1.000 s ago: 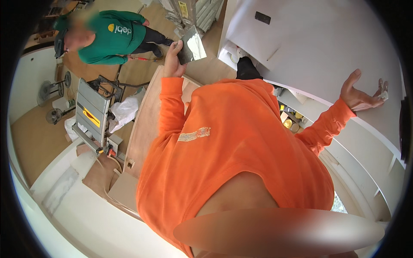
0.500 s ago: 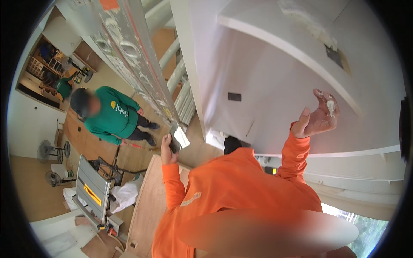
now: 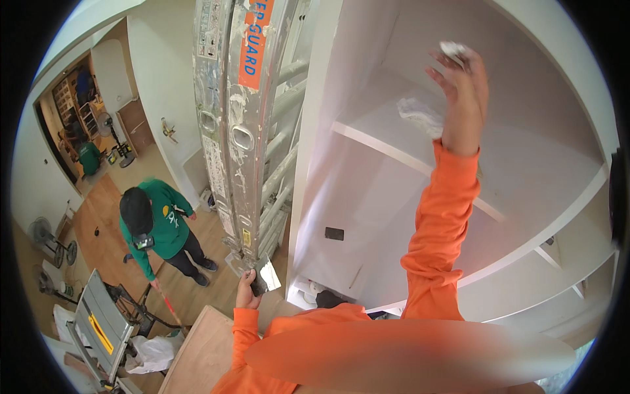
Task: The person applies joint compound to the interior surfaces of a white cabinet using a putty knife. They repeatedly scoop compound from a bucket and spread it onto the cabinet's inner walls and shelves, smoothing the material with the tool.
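- While the right hand [image 3: 459, 98] is raised high on an outstretched orange sleeve [image 3: 436, 236], a small white wad [image 3: 453, 47] is pinched at its fingertips, the fingers being curled narrowly around it; what the wad is made of cannot be told.
- Just below and to the left of that grip, a white smear or crumpled patch [image 3: 417, 113] is seen on the white shelf [image 3: 387, 141] of the built-in unit, apart from the hand.
- Well below the raised grip, the left hand [image 3: 248, 289] is held low at the foot of the shelving, closed on a flat metal blade, seemingly a putty knife [image 3: 266, 279], whose bright face is turned upward.
- Directly above the left-hand grip, a folded aluminium ladder [image 3: 236, 118], spattered with white and bearing an orange label, is leaned upright against the edge of the white unit.
- To the left of the left-hand grip, another person in a green top [image 3: 161, 223] is seen standing on the wooden floor, a long red-handled tool being held down toward the boards.
- Further left and lower than that grip, a table saw on a stand [image 3: 98, 331] is placed, with a pedestal fan [image 3: 49, 240] beyond it near the wall.
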`<action>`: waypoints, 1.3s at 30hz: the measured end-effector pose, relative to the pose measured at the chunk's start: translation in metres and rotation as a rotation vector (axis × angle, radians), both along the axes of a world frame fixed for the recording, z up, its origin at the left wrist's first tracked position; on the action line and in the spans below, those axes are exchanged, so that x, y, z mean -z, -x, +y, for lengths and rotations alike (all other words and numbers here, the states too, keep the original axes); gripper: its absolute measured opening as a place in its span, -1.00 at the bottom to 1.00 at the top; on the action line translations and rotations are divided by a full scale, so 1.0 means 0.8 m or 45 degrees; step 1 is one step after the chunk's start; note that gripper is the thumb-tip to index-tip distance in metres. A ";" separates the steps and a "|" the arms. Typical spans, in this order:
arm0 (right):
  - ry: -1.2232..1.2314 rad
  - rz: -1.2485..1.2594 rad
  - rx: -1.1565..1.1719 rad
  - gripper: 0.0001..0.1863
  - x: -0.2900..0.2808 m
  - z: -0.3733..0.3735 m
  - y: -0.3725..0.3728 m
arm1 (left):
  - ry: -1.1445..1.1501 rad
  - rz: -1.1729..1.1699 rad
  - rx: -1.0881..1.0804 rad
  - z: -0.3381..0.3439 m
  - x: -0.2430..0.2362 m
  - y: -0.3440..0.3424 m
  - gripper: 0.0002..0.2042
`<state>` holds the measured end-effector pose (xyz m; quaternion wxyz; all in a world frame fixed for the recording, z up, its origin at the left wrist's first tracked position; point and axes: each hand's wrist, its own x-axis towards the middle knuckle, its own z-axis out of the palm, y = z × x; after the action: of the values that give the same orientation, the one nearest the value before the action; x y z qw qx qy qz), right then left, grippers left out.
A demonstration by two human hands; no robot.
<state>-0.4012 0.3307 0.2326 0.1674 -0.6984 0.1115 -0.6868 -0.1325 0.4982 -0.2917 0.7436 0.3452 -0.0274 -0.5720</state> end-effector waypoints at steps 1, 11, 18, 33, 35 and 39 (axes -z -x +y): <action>0.024 0.083 -0.042 -0.58 -0.016 -0.023 0.000 | 0.098 -0.009 0.035 -0.004 0.004 0.000 -0.85; 0.657 0.927 1.414 -0.57 -0.237 -0.454 0.087 | 0.011 -0.027 0.119 -0.036 -0.003 0.015 -0.90; 0.343 1.179 1.356 -0.62 -0.251 -0.545 0.090 | 0.049 0.044 -0.046 -0.037 0.015 0.022 -0.91; 0.114 1.206 1.098 -0.52 -0.241 -0.695 0.043 | -0.041 0.004 -0.249 -0.027 -0.007 0.047 -0.91; 0.084 1.177 1.089 -0.52 -0.238 -0.712 0.039 | -0.020 -0.018 -0.268 -0.028 -0.010 0.047 -0.91; 0.152 1.079 1.133 -0.55 -0.228 -0.744 0.035 | -0.062 0.006 -0.310 -0.033 -0.015 0.049 -0.92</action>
<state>-0.4289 -0.2642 0.4147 -0.2337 -0.8052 0.4104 -0.3587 -0.1715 0.4719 -0.2799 0.7990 0.3624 0.0304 -0.4789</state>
